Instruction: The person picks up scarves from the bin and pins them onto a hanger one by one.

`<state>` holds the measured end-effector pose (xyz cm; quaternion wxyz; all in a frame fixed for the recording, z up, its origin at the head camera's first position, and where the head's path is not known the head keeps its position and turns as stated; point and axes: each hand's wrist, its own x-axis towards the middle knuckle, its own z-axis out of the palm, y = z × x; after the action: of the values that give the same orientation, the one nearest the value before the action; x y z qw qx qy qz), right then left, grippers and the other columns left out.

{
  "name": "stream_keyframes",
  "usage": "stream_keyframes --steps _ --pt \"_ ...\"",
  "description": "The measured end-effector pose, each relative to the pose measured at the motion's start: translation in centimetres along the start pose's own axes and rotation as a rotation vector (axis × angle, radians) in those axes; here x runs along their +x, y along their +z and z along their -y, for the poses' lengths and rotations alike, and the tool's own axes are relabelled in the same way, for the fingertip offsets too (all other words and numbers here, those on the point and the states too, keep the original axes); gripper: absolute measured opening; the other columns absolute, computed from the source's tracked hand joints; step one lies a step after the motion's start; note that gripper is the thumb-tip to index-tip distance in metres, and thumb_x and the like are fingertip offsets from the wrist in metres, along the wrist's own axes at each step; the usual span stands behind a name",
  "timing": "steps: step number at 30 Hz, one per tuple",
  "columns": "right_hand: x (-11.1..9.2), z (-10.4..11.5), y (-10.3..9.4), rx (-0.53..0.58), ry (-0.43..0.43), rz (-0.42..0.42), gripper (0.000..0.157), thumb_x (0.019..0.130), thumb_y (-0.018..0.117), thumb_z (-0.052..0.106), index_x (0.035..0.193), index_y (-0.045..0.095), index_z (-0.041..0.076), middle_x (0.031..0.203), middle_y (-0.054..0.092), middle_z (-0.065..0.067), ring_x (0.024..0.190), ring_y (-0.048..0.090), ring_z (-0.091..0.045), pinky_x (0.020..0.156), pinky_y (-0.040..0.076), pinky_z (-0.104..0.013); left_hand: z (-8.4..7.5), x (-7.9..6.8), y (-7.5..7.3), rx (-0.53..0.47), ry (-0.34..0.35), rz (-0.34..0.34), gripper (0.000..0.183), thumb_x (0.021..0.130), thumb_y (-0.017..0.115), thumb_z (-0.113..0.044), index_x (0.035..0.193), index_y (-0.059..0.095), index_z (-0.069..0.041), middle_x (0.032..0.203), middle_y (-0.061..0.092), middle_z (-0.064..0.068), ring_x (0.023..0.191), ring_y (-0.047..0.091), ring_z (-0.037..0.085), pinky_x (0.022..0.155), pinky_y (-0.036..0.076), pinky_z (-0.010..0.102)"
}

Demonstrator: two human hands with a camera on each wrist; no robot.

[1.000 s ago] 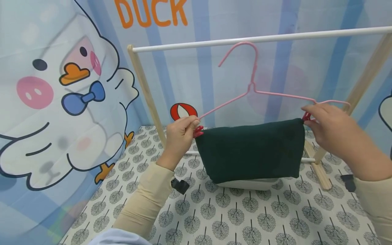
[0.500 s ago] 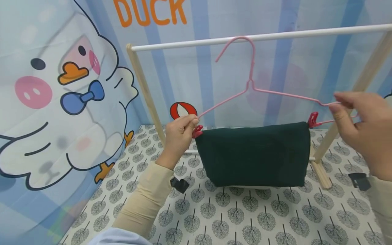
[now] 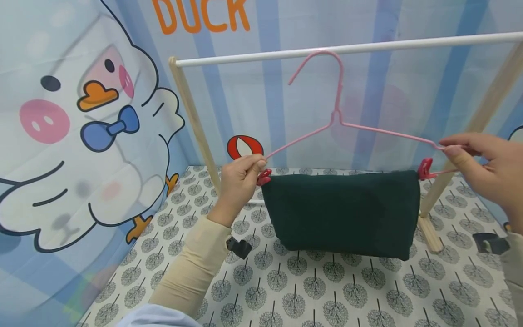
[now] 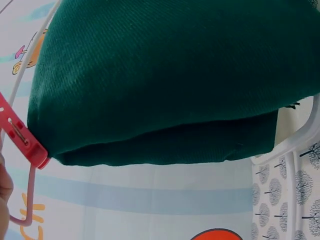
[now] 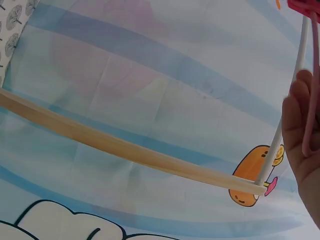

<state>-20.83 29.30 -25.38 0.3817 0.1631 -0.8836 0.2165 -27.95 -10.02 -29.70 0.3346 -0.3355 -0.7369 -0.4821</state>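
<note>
A dark green folded cloth (image 3: 343,213) hangs from the lower bar of a pink wire hanger (image 3: 338,97). Red clips hold its upper corners, the left clip (image 3: 264,177) beside my left hand and the right clip (image 3: 424,169) at the other corner. My left hand (image 3: 239,186) pinches the hanger's left end. With thumb and fingers, my right hand (image 3: 488,165) grips the right end, apart from the clip. In the left wrist view the cloth (image 4: 165,75) is seen from below, its layers parted. The hanger's hook overlaps the rail in the head view; contact cannot be told.
A white rail (image 3: 388,47) runs across wooden posts, the left post (image 3: 194,118) and right post (image 3: 496,91). Below is a tree-print tablecloth (image 3: 310,290). A white basket (image 4: 300,135) shows beneath the cloth in the left wrist view. A printed duck curtain (image 3: 102,181) hangs at left.
My right hand has let go of the right clip and moved outward to the hanger's end. The clip and the cloth's right corner have shifted right and lower. My left hand stays put.
</note>
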Motion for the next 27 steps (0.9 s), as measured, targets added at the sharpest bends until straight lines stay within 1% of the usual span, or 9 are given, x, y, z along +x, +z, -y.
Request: stream_keyframes --steps 3,5,10,12,16,17,22,25,27 --pt "-0.2 -0.3 0.2 0.068 0.037 0.036 0.020 0.094 0.053 0.009 0.105 0.064 -0.003 0.083 0.054 0.028 0.072 0.035 0.019 0.051 0.031 -0.008 0.2 -0.1 -0.1 0.076 0.046 -0.005 0.007 0.085 0.064 -0.002 0.085 0.069 0.004 0.069 0.064 0.014 0.051 0.052 0.016 0.049 0.048 0.019" --pt "-0.3 -0.4 0.4 0.136 0.050 0.041 0.016 0.093 0.053 0.005 0.100 0.065 -0.004 0.083 0.045 0.040 0.070 0.041 0.020 0.057 0.034 -0.003 0.3 -0.2 -0.2 0.122 0.075 -0.005 0.007 0.084 0.064 -0.001 0.085 0.070 0.003 0.068 0.064 0.012 0.049 0.047 0.013 0.047 0.043 0.020" --pt "-0.7 -0.4 0.5 0.259 0.086 0.032 0.022 0.092 0.051 -0.002 0.084 0.063 0.014 0.070 0.051 0.031 0.064 0.049 0.018 0.060 0.040 0.000 0.6 -0.4 -0.3 0.177 0.113 0.021 0.008 0.086 0.064 -0.003 0.085 0.070 0.000 0.066 0.064 0.009 0.048 0.042 0.011 0.045 0.035 0.022" --pt "-0.8 -0.4 0.6 0.256 0.098 0.020 0.027 0.093 0.051 -0.001 0.084 0.060 0.024 0.068 0.050 0.029 0.061 0.048 0.016 0.059 0.040 0.000 0.7 -0.4 -0.3 0.175 0.123 0.030 0.008 0.085 0.064 -0.004 0.085 0.070 0.000 0.067 0.064 0.009 0.048 0.042 0.011 0.045 0.034 0.022" --pt "-1.0 -0.2 0.6 0.266 0.165 -0.012 0.028 0.094 0.049 0.003 0.083 0.059 0.026 0.066 0.048 0.025 0.060 0.045 0.012 0.058 0.039 0.000 0.8 -0.1 -0.3 0.162 0.123 0.036 0.006 0.083 0.066 -0.002 0.084 0.071 0.000 0.068 0.065 0.010 0.049 0.042 0.011 0.047 0.034 0.023" --pt "-1.0 -0.1 0.7 0.273 0.180 -0.022 0.031 0.094 0.049 0.003 0.084 0.057 0.032 0.066 0.049 0.025 0.060 0.045 0.011 0.058 0.039 0.000 0.8 0.0 -0.4 0.163 0.118 0.039 0.005 0.082 0.066 -0.001 0.084 0.071 0.000 0.068 0.065 0.010 0.049 0.042 0.011 0.047 0.034 0.023" --pt "-0.9 0.3 0.8 0.315 0.239 -0.059 0.034 0.095 0.049 0.006 0.082 0.055 0.038 0.066 0.049 0.023 0.059 0.046 0.009 0.057 0.040 -0.001 0.7 0.4 -0.8 0.153 0.049 0.089 0.008 0.085 0.065 -0.004 0.089 0.070 0.001 0.073 0.065 0.011 0.057 0.052 0.015 0.052 0.041 0.025" --pt "-1.1 0.4 0.7 0.351 0.252 -0.082 0.033 0.096 0.048 0.008 0.083 0.056 0.038 0.067 0.050 0.022 0.060 0.047 0.009 0.058 0.040 -0.001 0.7 0.7 -1.5 0.169 -0.047 0.106 0.019 0.087 0.064 -0.010 0.102 0.067 0.000 0.091 0.068 0.012 0.078 0.061 0.021 0.066 0.049 0.031" --pt "-1.3 0.3 0.6 0.374 0.265 -0.098 0.033 0.096 0.047 0.009 0.083 0.057 0.037 0.067 0.050 0.022 0.059 0.047 0.008 0.058 0.040 -0.001 0.8 0.9 -2.4 0.180 -0.121 0.073 0.028 0.088 0.064 -0.013 0.112 0.064 0.000 0.105 0.066 0.014 0.097 0.061 0.023 0.081 0.049 0.034"
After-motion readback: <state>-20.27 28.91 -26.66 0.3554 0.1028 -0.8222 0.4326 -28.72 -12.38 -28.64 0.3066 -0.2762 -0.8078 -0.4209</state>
